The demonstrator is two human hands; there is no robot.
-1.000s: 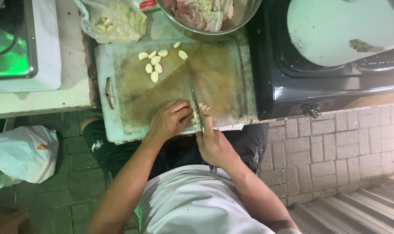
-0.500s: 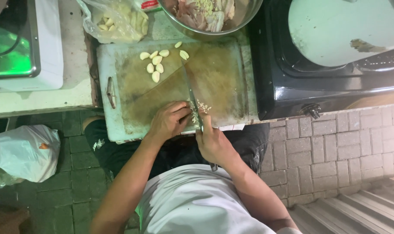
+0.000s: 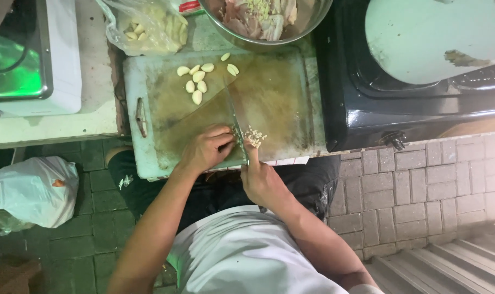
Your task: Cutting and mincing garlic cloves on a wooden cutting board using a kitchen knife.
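Note:
A worn, stained cutting board lies on the counter edge. My right hand grips the handle of a knife, its blade running away from me across the board. My left hand is curled on the board just left of the blade, fingertips pinning garlic I cannot see clearly. A small pile of chopped garlic sits to the right of the blade. Several whole peeled garlic cloves lie at the board's far left part.
A metal bowl of raw meat pieces stands behind the board. A clear bag of peeled garlic lies at the back left. A black stove with a pale pan is on the right. A white plastic bag rests on the brick floor.
The knife and both hands have stayed at the same spot on the board, with only small shifts of the blade beside the chopped pile.

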